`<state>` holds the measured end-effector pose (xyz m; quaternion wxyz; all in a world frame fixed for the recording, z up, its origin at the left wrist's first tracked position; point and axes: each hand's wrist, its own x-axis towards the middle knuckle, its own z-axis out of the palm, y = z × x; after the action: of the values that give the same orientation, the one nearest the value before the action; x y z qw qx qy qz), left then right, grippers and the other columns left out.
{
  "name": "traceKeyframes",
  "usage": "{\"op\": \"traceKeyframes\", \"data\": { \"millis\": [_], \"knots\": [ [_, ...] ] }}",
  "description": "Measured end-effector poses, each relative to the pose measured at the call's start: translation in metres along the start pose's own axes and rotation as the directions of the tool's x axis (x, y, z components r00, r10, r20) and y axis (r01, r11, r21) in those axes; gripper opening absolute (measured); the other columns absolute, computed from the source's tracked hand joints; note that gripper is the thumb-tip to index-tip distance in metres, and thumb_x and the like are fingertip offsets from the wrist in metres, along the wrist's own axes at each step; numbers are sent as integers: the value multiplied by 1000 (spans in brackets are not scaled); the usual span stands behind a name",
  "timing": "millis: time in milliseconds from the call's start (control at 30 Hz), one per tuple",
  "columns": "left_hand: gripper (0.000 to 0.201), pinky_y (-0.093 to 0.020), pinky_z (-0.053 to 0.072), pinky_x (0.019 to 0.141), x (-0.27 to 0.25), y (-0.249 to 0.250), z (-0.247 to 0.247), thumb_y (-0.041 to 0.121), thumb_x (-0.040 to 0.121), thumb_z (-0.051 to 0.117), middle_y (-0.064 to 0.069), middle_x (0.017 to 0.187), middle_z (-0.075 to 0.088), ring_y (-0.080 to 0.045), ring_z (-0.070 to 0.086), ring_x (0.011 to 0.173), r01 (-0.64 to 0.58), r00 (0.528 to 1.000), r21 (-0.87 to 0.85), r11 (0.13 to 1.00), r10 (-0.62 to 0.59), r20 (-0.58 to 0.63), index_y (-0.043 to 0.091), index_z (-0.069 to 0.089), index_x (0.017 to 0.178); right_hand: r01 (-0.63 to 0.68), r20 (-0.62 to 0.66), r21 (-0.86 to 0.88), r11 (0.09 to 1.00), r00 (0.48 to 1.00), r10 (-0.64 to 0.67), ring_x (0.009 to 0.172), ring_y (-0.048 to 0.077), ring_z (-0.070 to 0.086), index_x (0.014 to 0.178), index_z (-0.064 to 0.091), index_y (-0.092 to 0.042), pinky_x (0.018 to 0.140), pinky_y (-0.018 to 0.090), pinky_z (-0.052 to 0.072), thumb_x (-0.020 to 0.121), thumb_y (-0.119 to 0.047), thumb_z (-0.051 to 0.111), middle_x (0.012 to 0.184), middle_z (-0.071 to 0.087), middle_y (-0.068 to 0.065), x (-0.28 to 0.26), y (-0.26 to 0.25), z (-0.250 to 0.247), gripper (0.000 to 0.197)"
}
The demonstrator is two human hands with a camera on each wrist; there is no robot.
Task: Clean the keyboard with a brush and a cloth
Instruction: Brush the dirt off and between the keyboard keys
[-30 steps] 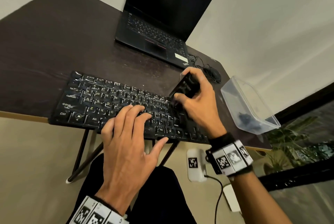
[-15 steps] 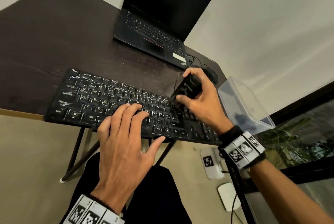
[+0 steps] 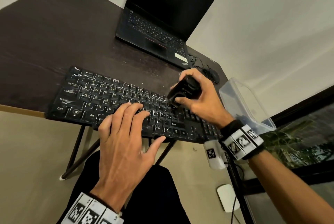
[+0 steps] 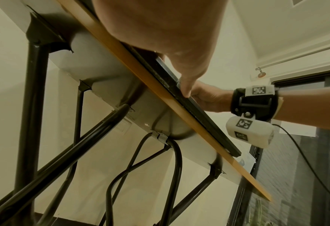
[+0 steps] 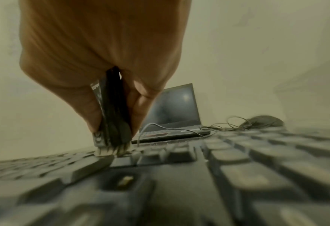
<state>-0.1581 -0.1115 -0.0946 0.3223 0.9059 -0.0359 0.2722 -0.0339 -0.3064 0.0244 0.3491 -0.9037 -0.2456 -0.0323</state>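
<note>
A black keyboard (image 3: 101,101) lies along the near edge of the dark table (image 3: 54,39). My left hand (image 3: 126,129) lies flat on its middle keys with straight fingers, thumb at the front edge. My right hand (image 3: 197,97) grips a small black brush (image 3: 182,90) and holds it tilted, its bristle end down on the keys right of centre. In the right wrist view the brush (image 5: 113,114) is pinched between thumb and fingers, pale bristles touching the keyboard (image 5: 237,175). The left wrist view shows the keyboard's front edge (image 4: 199,113) from below. No cloth is visible.
An open black laptop (image 3: 162,25) stands at the back of the table, with a black mouse (image 3: 213,75) and tangled cable beside it. A clear plastic box (image 3: 244,104) sits at the table's right end. Table legs (image 4: 30,107) and cables hang underneath.
The brush has shifted slightly along the keys on the right part of the keyboard. My left hand stays flat on the middle keys. The head view has drifted a little.
</note>
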Motion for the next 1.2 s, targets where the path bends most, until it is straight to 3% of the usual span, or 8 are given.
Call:
{"op": "traceKeyframes", "data": {
  "millis": [100, 433, 533, 667, 833, 933, 1067, 1200],
  "knots": [
    [67, -45, 30, 110, 1, 2, 0, 62, 80, 71, -7, 143, 60, -30, 50, 141, 7, 1000, -2, 1000, -7, -1, 13, 65, 127, 40, 35, -39, 998, 999, -38, 114, 22, 78, 120, 58, -7, 99, 47, 65, 83, 13, 81, 116, 78, 4, -3, -3, 2, 47],
    [66, -44, 29, 111, 1, 2, -1, 61, 82, 71, -7, 143, 61, -30, 50, 142, 7, 1000, -4, 1000, -6, 8, 13, 66, 127, 9, -12, -10, 1000, 1000, -9, 115, 27, 76, 121, 58, -6, 100, 53, 63, 84, 12, 82, 116, 76, 9, 0, 2, 1, 48],
    [66, -43, 29, 111, 1, 1, -2, 62, 81, 72, -6, 142, 61, -29, 50, 142, 10, 1000, 6, 1000, -10, 14, 14, 66, 127, 18, 19, -4, 1000, 1000, -18, 114, 26, 77, 119, 58, -4, 102, 48, 63, 83, 14, 82, 115, 77, 10, 0, 1, 4, 47],
    [67, -43, 28, 111, 1, 1, -1, 62, 81, 72, -7, 143, 60, -29, 50, 142, 6, 1000, 11, 1000, -6, 25, 14, 65, 127, -23, 17, -20, 1000, 1000, 23, 113, 14, 75, 122, 57, -5, 100, 51, 63, 84, 11, 83, 116, 76, -14, 6, 3, -4, 49],
    [68, -42, 26, 113, 1, 2, -1, 62, 81, 72, -7, 143, 60, -29, 49, 142, 16, 1000, 10, 1000, -16, 24, 13, 65, 128, 7, 59, -35, 999, 998, -5, 114, 27, 78, 121, 57, -5, 100, 51, 64, 85, 12, 83, 116, 77, 11, 9, 0, 2, 47],
    [68, -40, 23, 113, 0, 1, -2, 62, 81, 72, -7, 143, 60, -29, 49, 142, 18, 999, 14, 1000, -18, 33, 13, 65, 127, -16, 52, -59, 998, 998, 19, 115, 28, 77, 122, 57, -10, 99, 56, 63, 85, 4, 85, 118, 74, 9, 14, -3, 0, 48],
    [68, -40, 24, 112, 0, 3, -2, 63, 81, 71, -6, 144, 60, -29, 49, 142, 16, 999, 20, 1000, -17, 39, 14, 65, 127, 51, 80, -38, 998, 996, -48, 113, 26, 78, 120, 59, -6, 99, 51, 64, 84, 11, 82, 115, 77, 6, 7, -7, 9, 46],
    [67, -42, 26, 112, 0, 2, -2, 62, 81, 71, -7, 143, 60, -29, 50, 141, 12, 999, 16, 1000, -12, 35, 13, 64, 127, -14, 66, -30, 999, 998, 16, 112, 24, 78, 121, 56, -8, 100, 53, 63, 85, 8, 84, 115, 77, 9, 14, -2, -1, 48]
  ]
}}
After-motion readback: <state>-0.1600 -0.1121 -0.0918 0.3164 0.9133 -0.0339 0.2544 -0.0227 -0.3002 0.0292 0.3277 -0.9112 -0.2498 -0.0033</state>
